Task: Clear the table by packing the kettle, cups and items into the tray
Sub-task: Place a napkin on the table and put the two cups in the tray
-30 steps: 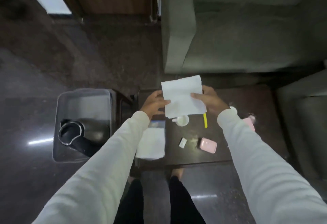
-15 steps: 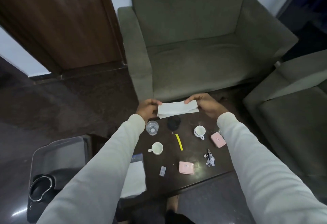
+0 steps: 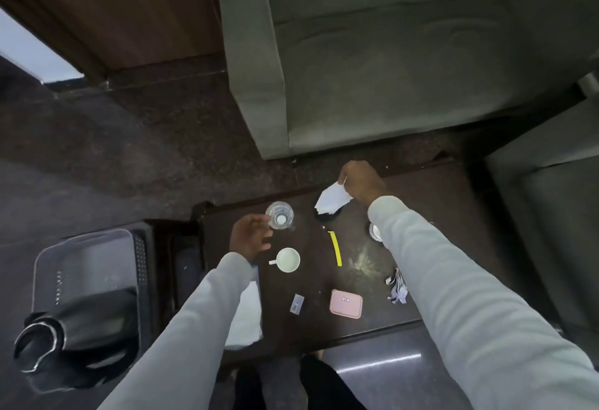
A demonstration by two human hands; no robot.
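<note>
Two hands work over the dark desk (image 3: 437, 202). The right hand (image 3: 361, 183) pinches a folded white paper (image 3: 332, 199) by its upper corner, so the sheet hangs above a small black round item (image 3: 327, 214) near the far edge. The left hand (image 3: 249, 239) has loose, slightly spread fingers (image 3: 264, 231) just beside a clear glass (image 3: 279, 215), gripping nothing; whether they touch it I cannot tell. Near that hand stands a white cup (image 3: 287, 259), with a yellow strip (image 3: 335, 248) to its right. A second white cup (image 3: 376, 231) is mostly hidden behind the right sleeve. Closer to the person lie a small clear packet (image 3: 297, 304), a pink case (image 3: 346, 304) and a bundle of pale sachets (image 3: 398, 287). Left of the desk, on the floor, sits a grey tray (image 3: 84, 257) holding the black kettle (image 3: 69, 335) on its side. A grey armchair (image 3: 372, 63) stands beyond the desk.
</note>
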